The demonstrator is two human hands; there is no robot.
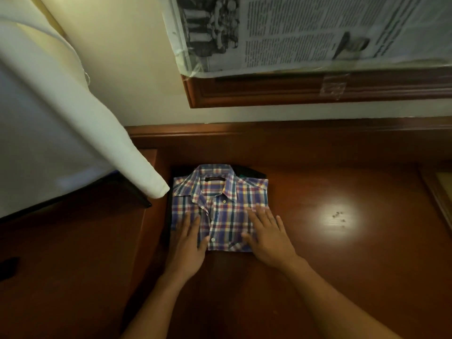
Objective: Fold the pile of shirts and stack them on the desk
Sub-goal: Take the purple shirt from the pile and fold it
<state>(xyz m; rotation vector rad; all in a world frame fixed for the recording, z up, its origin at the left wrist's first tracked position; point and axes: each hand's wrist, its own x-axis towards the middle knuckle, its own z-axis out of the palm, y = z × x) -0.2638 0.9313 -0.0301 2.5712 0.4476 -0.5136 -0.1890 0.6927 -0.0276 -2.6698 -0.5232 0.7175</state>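
Both the left hand [188, 243] and the right hand [267, 238] are being pressed flat, fingers straight and grasping nothing, on the folded plaid shirt [220, 206], which is being supported by a dark garment [252, 173] on the desk [342, 265]. Even outward smoothing is being recommended, with edges aligned.

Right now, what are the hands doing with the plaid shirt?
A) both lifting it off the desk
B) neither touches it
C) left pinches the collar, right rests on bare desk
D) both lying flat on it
D: the left hand and the right hand lie with straight fingers on the folded plaid shirt, which sits on a dark garment on the desk.
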